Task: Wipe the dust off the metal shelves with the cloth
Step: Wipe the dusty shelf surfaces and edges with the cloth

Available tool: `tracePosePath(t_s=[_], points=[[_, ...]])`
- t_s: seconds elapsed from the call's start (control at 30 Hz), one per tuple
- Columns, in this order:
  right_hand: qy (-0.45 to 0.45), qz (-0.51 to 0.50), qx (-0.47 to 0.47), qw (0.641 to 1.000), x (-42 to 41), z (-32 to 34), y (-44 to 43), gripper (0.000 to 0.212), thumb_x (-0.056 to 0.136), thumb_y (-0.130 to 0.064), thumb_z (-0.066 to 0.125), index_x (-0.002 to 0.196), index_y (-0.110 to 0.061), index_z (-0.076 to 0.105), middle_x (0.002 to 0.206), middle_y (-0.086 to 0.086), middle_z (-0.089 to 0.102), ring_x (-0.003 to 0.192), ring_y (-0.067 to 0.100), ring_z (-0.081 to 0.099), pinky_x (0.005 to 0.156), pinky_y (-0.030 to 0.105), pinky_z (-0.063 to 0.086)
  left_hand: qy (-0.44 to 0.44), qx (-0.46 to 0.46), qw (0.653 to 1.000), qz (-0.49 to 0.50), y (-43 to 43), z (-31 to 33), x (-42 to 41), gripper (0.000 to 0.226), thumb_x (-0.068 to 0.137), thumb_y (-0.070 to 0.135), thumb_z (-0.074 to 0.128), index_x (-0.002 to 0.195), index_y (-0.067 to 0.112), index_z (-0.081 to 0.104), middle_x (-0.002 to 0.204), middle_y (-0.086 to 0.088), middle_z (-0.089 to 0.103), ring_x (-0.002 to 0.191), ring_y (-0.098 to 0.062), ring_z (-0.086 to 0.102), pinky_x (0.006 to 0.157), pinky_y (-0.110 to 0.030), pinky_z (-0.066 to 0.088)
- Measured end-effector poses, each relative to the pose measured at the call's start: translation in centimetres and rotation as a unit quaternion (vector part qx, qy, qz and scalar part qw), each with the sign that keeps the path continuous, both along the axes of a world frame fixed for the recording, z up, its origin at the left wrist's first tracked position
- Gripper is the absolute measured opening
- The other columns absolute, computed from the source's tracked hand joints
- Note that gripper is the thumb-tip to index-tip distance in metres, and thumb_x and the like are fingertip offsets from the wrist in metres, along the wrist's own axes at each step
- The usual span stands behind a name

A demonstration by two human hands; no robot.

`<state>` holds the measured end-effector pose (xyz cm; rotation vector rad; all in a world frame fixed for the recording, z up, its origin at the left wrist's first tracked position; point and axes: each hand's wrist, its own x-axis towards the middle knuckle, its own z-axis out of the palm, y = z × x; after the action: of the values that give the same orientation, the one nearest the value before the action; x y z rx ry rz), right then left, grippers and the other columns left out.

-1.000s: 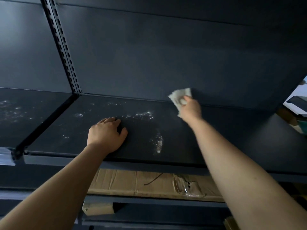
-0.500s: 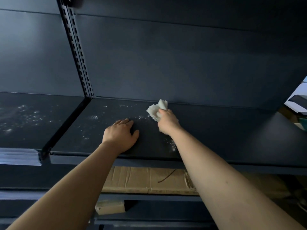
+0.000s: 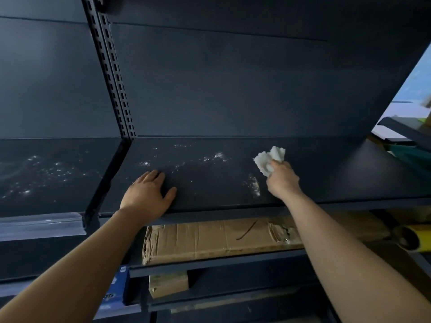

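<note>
Dusty dark metal shelf (image 3: pixel 326 178), slotted upright (image 3: pixel 112 73).

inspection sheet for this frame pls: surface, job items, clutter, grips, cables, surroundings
Surface: dark metal shelf, white dust patches across its left and middle, a streak near the front; right part looks clean.
Job's things: crumpled white cloth held just above or on the shelf; contact unclear.
Clutter: flattened cardboard box on the shelf below; smaller box under it; yellow roll at right.
Grips: left hand flat on the shelf, open; right hand closed on the cloth.
Cables: nothing seen.
Surroundings: slotted upright, dusty neighbouring shelf at left, dark back panel.
</note>
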<state>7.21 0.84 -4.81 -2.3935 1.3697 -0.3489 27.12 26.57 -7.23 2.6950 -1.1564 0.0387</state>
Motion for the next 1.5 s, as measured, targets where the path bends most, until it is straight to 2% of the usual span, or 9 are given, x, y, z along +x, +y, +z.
tracePosePath(t_s=[0.23,0.4,0.5,0.67,0.9,1.03,1.17,1.33,1.5], points=[[-0.09,0.081,0.036,0.992,6.0,-0.6,8.8,0.069,0.084,0.003,0.047,0.143,-0.031,0.037,0.145,0.009,0.033,0.123,0.032,0.044,0.097,0.033,0.043,0.019,-0.007,1.0,-0.019,0.0,-0.4,0.2,0.074,0.091,0.06,0.029,0.148,0.013,0.026,0.157,-0.007,0.021,0.145,-0.023,0.015,0.119,-0.037,0.013],[-0.254,0.043,0.155,0.954,5.9,2.0,9.6,0.06,0.085,0.005,0.046,0.138,-0.023,0.046,0.138,0.008,0.043,0.103,0.034,0.061,0.068,0.036,0.059,0.046,0.002,0.998,-0.043,0.4,0.2,0.5,0.074,0.092,0.058,0.031,0.149,0.013,0.021,0.158,-0.007,0.017,0.145,-0.023,0.012,0.119,-0.036,0.011],[-0.167,-0.03,0.054,0.984,2.1,2.9,6.8,0.061,0.081,0.005,0.052,0.136,-0.021,0.048,0.133,0.013,0.049,0.106,0.035,0.06,0.082,0.045,0.056,0.044,0.019,0.997,-0.062,1.5,0.9,1.7,0.076,0.091,0.059,0.035,0.149,0.011,0.022,0.157,-0.008,0.021,0.144,-0.024,0.017,0.117,-0.037,0.016],[-0.018,-0.072,-0.003,0.997,0.4,0.4,8.9,0.06,0.087,0.005,0.045,0.141,-0.019,0.041,0.141,0.013,0.037,0.113,0.032,0.051,0.088,0.034,0.048,-0.022,0.031,0.998,-0.048,4.8,0.5,3.4,0.07,0.092,0.058,0.029,0.143,0.011,0.032,0.153,-0.009,0.03,0.142,-0.025,0.023,0.117,-0.038,0.018],[-0.113,-0.029,0.042,0.992,7.2,-0.5,15.1,0.044,0.09,0.0,0.044,0.131,-0.012,0.051,0.138,0.005,0.042,0.119,0.022,0.046,0.087,0.016,0.037,0.021,0.015,0.998,-0.053,5.1,0.0,3.5,0.069,0.095,0.053,0.026,0.149,0.01,0.02,0.158,-0.009,0.017,0.146,-0.024,0.011,0.119,-0.037,0.008],[-0.129,0.082,0.057,0.987,9.7,0.1,18.4,0.056,0.083,0.004,0.045,0.135,-0.017,0.046,0.135,0.01,0.039,0.113,0.031,0.05,0.091,0.034,0.049,0.038,0.024,0.997,-0.06,5.1,0.1,3.8,0.067,0.096,0.05,0.027,0.149,0.01,0.019,0.159,-0.009,0.014,0.146,-0.024,0.009,0.119,-0.036,0.007],[-0.247,0.043,0.071,0.966,9.8,1.6,14.9,0.051,0.08,0.005,0.05,0.127,-0.014,0.055,0.129,0.015,0.047,0.11,0.035,0.056,0.091,0.035,0.051,0.032,0.033,0.997,-0.06,5.7,0.8,4.7,0.063,0.096,0.047,0.031,0.148,0.011,0.022,0.157,-0.007,0.02,0.145,-0.022,0.015,0.118,-0.036,0.014],[-0.085,-0.086,0.014,0.993,7.2,1.4,4.7,0.055,0.084,-0.003,0.053,0.137,-0.013,0.043,0.135,0.018,0.042,0.118,0.036,0.049,0.097,0.043,0.046,-0.023,0.068,0.997,-0.04,6.4,1.1,5.9,0.064,0.095,0.053,0.024,0.147,0.015,0.026,0.156,-0.005,0.024,0.143,-0.021,0.021,0.119,-0.037,0.013],[0.042,-0.054,-0.007,0.998,9.0,0.0,2.1,0.057,0.081,0.007,0.048,0.128,-0.024,0.036,0.135,0.011,0.039,0.118,0.036,0.05,0.085,0.046,0.048,-0.029,0.08,0.996,-0.039,6.4,1.2,6.7,0.065,0.094,0.056,0.025,0.148,0.02,0.027,0.157,-0.001,0.024,0.142,-0.019,0.025,0.118,-0.035,0.013]])
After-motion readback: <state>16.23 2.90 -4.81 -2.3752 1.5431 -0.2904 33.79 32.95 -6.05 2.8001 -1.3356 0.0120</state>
